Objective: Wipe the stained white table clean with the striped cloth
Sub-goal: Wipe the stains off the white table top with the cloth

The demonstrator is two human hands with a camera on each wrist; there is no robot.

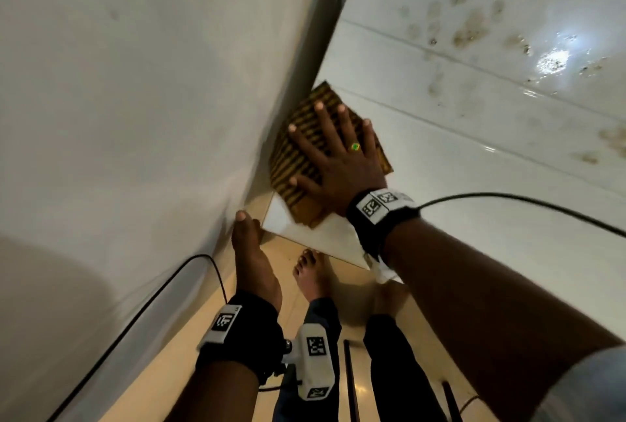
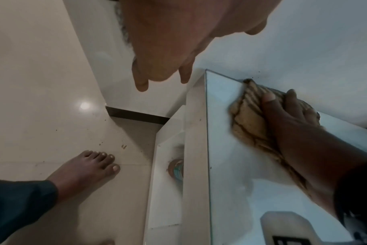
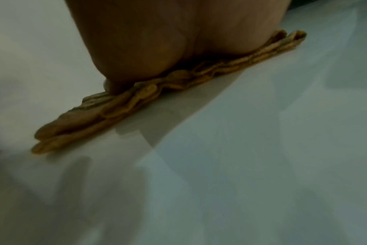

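Currently right hand (image 1: 333,164) is pressing flat, fingers spread, on the folded brown-and-yellow striped cloth (image 1: 305,157) at the glossy white table (image 1: 474,157) corner, spreading pressure; brown stains (image 1: 471,28) lying well apart. Left hand (image 1: 254,259) is hanging relaxed, holding nothing.

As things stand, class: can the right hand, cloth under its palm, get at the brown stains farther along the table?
Probably yes: the right hand presses the striped cloth flat, and only bare table separates it from the stains.

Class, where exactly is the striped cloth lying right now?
In the head view, the striped cloth lies flat at the white table's near-left corner beside the wall, pressed under the right hand.
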